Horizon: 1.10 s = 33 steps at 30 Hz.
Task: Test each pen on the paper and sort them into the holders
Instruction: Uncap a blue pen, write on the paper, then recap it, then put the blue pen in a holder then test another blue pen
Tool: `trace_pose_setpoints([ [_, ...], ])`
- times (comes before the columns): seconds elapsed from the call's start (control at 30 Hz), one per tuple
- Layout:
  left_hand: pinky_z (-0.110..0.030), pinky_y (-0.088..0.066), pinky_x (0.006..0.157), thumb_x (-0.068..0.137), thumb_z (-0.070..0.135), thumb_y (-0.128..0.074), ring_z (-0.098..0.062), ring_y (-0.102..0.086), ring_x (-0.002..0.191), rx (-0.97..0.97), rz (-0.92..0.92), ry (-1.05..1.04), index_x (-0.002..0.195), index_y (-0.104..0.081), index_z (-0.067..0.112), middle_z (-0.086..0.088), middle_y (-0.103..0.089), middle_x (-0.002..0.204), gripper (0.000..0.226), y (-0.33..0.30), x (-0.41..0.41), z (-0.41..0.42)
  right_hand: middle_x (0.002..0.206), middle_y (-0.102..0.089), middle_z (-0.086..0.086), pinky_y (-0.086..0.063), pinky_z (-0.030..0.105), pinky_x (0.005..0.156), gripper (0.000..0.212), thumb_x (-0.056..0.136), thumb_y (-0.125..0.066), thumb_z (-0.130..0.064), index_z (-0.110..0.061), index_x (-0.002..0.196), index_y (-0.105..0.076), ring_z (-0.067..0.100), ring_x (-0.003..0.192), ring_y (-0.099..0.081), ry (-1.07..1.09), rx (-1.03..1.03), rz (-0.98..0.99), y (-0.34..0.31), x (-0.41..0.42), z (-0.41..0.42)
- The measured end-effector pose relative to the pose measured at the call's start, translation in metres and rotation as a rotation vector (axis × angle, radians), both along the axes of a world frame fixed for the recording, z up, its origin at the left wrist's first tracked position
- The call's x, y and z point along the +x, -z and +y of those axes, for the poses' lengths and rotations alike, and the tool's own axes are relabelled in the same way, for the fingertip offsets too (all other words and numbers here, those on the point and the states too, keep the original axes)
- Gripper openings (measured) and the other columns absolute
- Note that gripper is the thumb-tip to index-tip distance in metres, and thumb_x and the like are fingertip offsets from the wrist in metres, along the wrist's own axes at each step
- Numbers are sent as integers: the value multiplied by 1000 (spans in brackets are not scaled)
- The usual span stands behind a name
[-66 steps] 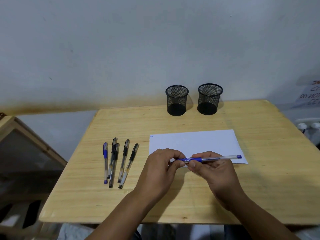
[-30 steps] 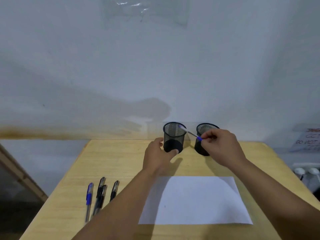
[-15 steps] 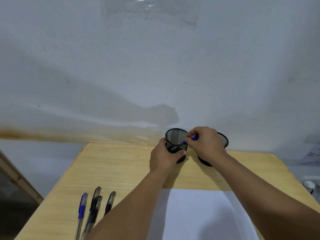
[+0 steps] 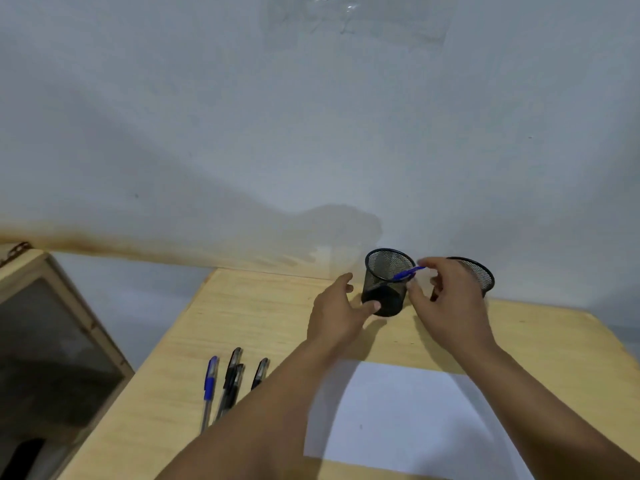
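So the blue pen [image 4: 403, 274] is sitting tilted in the left mesh holder [image 4: 386, 282], cap end poking over the rim. The right mesh holder [image 4: 479, 271] is half hidden by the right hand [image 4: 446, 303], can't see inside it. Right hand's fingers are spread apart next to the pen; left hand [image 4: 337, 315] is loosely apart, one fingertip at the holder's base. 4 pens [image 4: 228, 382] and a paper sheet [image 4: 398, 414] lie on the wooden desk [image 4: 242, 313] by a pale wall [image 4: 242, 133].

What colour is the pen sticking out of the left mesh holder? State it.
Blue pen, clearest in the head view.
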<state>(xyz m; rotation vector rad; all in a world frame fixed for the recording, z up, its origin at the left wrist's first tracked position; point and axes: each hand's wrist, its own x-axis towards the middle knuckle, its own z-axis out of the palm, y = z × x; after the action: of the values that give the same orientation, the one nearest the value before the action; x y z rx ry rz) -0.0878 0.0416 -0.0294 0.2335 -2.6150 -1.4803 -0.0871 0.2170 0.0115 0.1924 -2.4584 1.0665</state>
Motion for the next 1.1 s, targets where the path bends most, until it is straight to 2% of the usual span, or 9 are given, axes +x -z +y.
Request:
trace_pose_setpoints([
  [0.13,-30,-48,87,86,44,-70,-9,-56,104,-18,52,-2,135,-53,30,11,-62,123,53,-6,36,-37,94,-68,-7,-45,22,67,18,85,-72,-18,-21,102,-69,2,76,-58,-46,-81,-122,12,35,-19],
  [0.23,-27,-47,86,89,44,-65,-4,-57,101,-81,80,-35,125,-60,33,17,-64,115,38,-8,66,-73,81,-70,-14,-45,22,62,11,85,-71,-18,-27,91,-71,5,65,-58,-144,-108,-238,20,63,-49],
  [0.37,-23,-46,85,94,36,-61,-5,-58,101,-165,72,-94,115,-66,34,19,-65,111,22,-5,99,-125,80,-70,-17,-47,21,57,7,86,-70,-26,-33,88,-73,1,59,-55,-298,-78,-379,31,95,-100],
  [0.43,-20,-45,81,96,28,-58,-6,-60,97,-211,59,-117,111,-67,33,19,-65,112,18,-3,112,-149,80,-69,-19,-51,24,62,9,86,-67,-31,-34,89,-74,-1,59,-56,-359,-45,-426,35,110,-127],
  [0.57,-25,-46,91,97,6,-50,-10,-59,110,-381,38,-57,109,-71,26,9,-68,116,31,4,129,-188,90,-71,-15,-55,28,74,18,86,-63,-34,-33,97,-76,4,79,-65,-484,78,-485,39,135,-172],
  [0.67,-30,-49,93,90,1,-50,-13,-60,111,-547,5,13,108,-72,30,9,-69,116,41,15,134,-207,88,-72,-13,-56,34,77,24,83,-60,-43,-30,96,-76,7,84,-66,-483,237,-406,45,146,-195],
  [0.8,-34,-44,91,96,17,-51,-18,-50,113,-727,-22,105,117,-67,41,17,-62,126,36,22,143,-216,81,-69,-6,-45,37,85,26,86,-59,-50,-28,87,-73,17,87,-62,-441,450,-275,50,153,-215],
  [0.93,-36,-45,88,98,28,-50,-16,-47,111,-788,49,109,124,-63,40,16,-62,126,31,26,149,-221,86,-66,-7,-38,41,86,36,87,-52,-57,-28,85,-72,20,93,-59,-376,630,-238,50,156,-225],
  [1.1,-31,-47,84,96,30,-55,-13,-48,106,-796,109,98,119,-65,36,15,-63,121,27,30,156,-228,87,-70,-7,-36,40,88,41,86,-50,-59,-27,87,-75,19,95,-58,-360,648,-255,49,161,-232],
])
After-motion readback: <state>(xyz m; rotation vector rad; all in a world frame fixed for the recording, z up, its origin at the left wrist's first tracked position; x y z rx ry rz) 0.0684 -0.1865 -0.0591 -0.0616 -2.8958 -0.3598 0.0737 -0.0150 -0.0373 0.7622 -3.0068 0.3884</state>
